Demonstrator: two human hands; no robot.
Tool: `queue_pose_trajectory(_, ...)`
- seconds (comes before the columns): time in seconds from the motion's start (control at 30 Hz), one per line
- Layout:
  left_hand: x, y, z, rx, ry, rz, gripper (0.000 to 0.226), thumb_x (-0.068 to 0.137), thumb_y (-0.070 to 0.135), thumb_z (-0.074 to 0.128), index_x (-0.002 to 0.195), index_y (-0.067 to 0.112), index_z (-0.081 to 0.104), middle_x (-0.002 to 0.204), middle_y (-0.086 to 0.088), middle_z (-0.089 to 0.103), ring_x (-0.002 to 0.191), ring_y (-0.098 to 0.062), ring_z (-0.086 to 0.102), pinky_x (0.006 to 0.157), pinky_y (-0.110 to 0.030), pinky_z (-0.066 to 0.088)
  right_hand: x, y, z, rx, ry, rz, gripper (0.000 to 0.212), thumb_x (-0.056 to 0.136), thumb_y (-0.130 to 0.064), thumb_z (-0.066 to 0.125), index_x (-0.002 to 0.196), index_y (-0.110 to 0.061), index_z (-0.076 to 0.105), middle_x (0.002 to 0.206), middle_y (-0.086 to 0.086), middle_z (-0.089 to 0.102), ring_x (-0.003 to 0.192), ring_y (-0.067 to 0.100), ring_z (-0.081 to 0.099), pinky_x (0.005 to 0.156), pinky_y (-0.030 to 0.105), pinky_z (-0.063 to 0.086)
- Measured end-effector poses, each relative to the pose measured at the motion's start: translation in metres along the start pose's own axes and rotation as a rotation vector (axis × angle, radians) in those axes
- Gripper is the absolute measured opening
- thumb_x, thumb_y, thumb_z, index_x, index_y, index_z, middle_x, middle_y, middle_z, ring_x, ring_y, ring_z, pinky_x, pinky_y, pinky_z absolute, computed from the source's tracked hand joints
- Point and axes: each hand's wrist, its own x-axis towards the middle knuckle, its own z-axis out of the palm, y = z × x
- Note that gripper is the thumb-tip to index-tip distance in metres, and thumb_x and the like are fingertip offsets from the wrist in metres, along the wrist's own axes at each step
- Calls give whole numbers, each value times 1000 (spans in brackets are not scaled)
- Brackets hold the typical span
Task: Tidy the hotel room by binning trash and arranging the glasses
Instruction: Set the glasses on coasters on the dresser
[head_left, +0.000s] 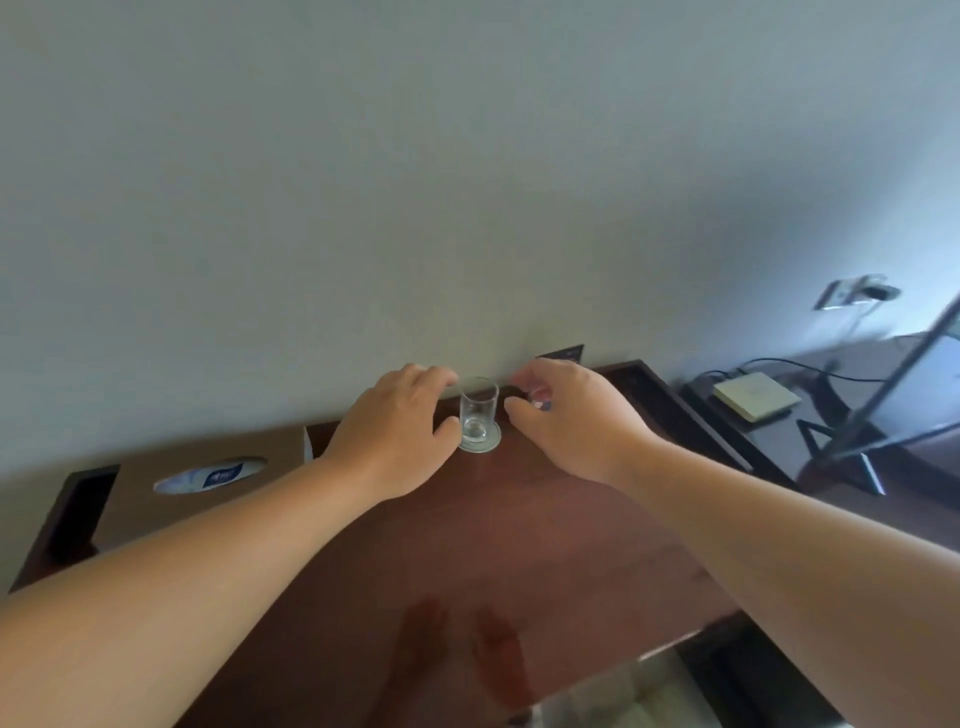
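Glass (478, 410) stands between left hand (400, 426) and right hand (566, 415).

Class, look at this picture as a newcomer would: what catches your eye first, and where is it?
A clear glass on a round coaster stands at the far edge of the desk by the wall. The left hand and right hand flank it closely. A tissue box lies further left.

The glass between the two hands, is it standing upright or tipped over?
Upright: the glass stands mouth up on a round coaster, its thick base at the bottom.
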Motion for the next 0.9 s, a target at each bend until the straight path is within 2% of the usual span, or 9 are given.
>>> queue_pose_trajectory(0.1, -8, 16, -1, -29, -3, 46, 39, 91, 30, 48, 130, 24, 47, 128, 3, 51, 118, -19, 46, 96, -34, 40, -27, 1, -12, -29, 37, 33, 35, 87, -39, 56, 119, -25, 62, 115, -7, 64, 106, 12, 59, 91, 29, 47)
queue_pose_trajectory(0.4, -9, 101, 12, -111, 14, 226, 37, 89, 30, 52, 126, 24, 50, 119, 5, 54, 113, -18, 49, 92, -34, 43, -103, 35, -65, -74, 140, 177, 36, 90, -40, 56, 124, -28, 60, 121, -12, 62, 109, 6, 57, 90, 23, 43)
queue_pose_trajectory(0.57, -10, 177, 30, -128, 7, 348, 39, 90, 30, 52, 128, 23, 50, 123, 4, 53, 117, -18, 47, 94, -33, 40, -157, 74, -107, -90, 223, 268, 34, 89, -42, 54, 121, -31, 60, 118, -14, 62, 108, 5, 57, 86, 21, 41)
queue_pose_trajectory(0.7, -17, 249, 47, -161, 2, 436, 41, 90, 31, 51, 129, 23, 48, 126, 4, 53, 120, -17, 45, 99, -34, 38, -210, 109, -148, -111, 263, 335, 36, 90, -39, 54, 124, -28, 59, 121, -11, 61, 109, 8, 56, 93, 24, 43)
queue_pose_trajectory(0.9, -41, 365, 80, -189, -52, 545, 42, 90, 31, 49, 131, 23, 47, 129, 4, 51, 121, -16, 43, 97, -32, 38, -296, 173, -206, -111, 367, 450, 32, 89, -38, 55, 119, -28, 62, 113, -10, 63, 104, 9, 59, 89, 26, 46)
